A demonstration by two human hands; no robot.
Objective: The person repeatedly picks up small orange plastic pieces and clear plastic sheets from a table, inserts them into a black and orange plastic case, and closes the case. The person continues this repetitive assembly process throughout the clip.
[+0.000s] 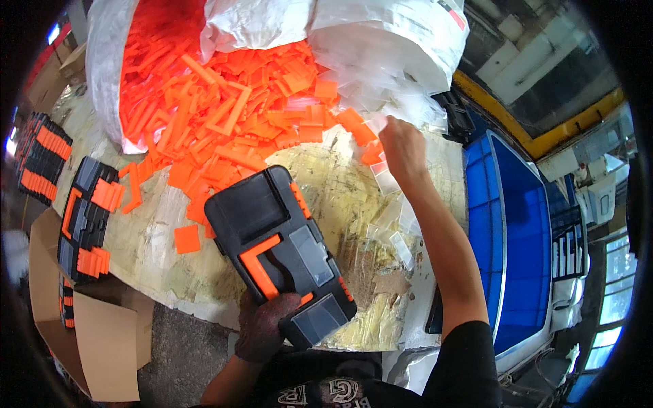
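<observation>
My left hand, in a dark knit glove, grips the lower end of a black plastic toolbox lid with an orange handle. Two clear covers show on the lid, at its middle and lower end; the upper left recess shows no clear cover. My bare right hand is closed at the edge of the clear plastic covers, its fingertips by a small clear piece; whether it grips that piece is hard to tell. Orange plastic latches and handles lie heaped beyond the lid.
White sacks spill the parts over the worn tabletop. Loose clear covers lie beside my right forearm. Assembled black lids stand at left above an open cardboard box. A blue bin is at right.
</observation>
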